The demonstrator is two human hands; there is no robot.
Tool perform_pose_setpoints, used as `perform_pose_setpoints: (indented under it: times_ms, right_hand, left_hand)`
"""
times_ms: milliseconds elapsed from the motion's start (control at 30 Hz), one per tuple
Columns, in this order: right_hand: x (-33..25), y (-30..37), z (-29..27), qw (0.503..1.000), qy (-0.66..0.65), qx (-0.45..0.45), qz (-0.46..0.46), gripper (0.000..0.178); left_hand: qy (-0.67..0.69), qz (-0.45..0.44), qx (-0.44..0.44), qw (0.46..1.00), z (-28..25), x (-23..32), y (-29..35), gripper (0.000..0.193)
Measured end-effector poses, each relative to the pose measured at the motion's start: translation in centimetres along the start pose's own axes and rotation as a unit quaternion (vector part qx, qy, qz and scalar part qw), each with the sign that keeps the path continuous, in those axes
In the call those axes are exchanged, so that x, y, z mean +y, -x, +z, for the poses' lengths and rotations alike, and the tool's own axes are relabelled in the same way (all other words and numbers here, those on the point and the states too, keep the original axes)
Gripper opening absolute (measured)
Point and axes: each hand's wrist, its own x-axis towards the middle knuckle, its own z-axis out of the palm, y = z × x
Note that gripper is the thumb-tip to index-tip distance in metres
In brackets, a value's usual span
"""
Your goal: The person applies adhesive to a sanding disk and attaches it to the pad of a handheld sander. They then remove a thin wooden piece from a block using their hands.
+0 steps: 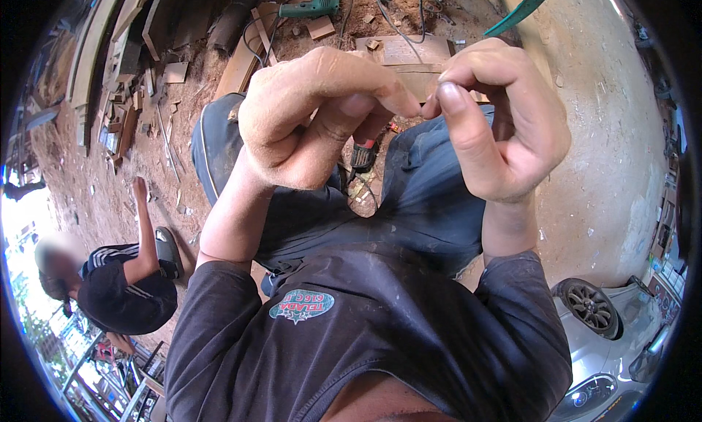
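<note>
Both my hands are raised high in front of me, over my knees, with their fingertips nearly meeting. My left hand (pixel 311 119) is curled, its thumb pressed in against the bent fingers. Facing it, my right hand (pixel 508 122) has its fingers bent round and its thumb against the forefinger. Anything pinched between the fingertips is too small or hidden to make out. Below the hands, between my legs in dark blue trousers (pixel 431 162), lies a red and black tool (pixel 363 156), partly covered by my left hand and its kind unclear.
A green power drill (pixel 313 2) with a cord lies ahead, near a wooden board (pixel 406 51). A curved green piece (pixel 525 9) is to its right. Planks (pixel 99 49) and wood scraps (pixel 126 130) fill the left. A person (pixel 128 287) crouches there; a silver car (pixel 610 360) stands right.
</note>
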Motion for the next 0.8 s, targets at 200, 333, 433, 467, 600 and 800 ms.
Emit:
perform_pose_setpoints:
  times_ms: [200,333,433,467,600,800]
  right_hand:
    - [-0.5,0.1,0.1,0.996,-0.071,0.007,0.053,0.006]
    - [-0.6,0.0,0.2,0.991,-0.114,0.02,0.069,0.007]
    - [-0.6,0.1,0.2,0.989,-0.123,0.032,0.076,0.009]
    - [-0.6,0.2,0.2,0.988,-0.126,0.037,0.081,0.01]
    - [-0.9,-0.1,0.2,0.984,-0.14,0.041,0.102,0.011]
    - [-0.7,0.1,0.2,0.993,-0.089,0.038,0.069,0.008]
  left_hand:
    - [-0.028,0.005,0.001,1.0,-0.5,-0.1,0.0,0.017]
    - [-0.014,-0.001,0.03,0.999,-0.6,-0.2,0.2,0.016]
    - [-0.009,-0.005,0.03,1.0,-0.6,-0.3,0.2,0.016]
    - [-0.029,-0.012,0.026,0.999,-0.4,-0.1,0.1,0.017]
    - [-0.071,-0.03,0.015,0.997,-0.2,0.6,-0.2,0.027]
    - [-0.085,-0.02,0.003,0.996,-0.4,0.5,-0.1,0.026]
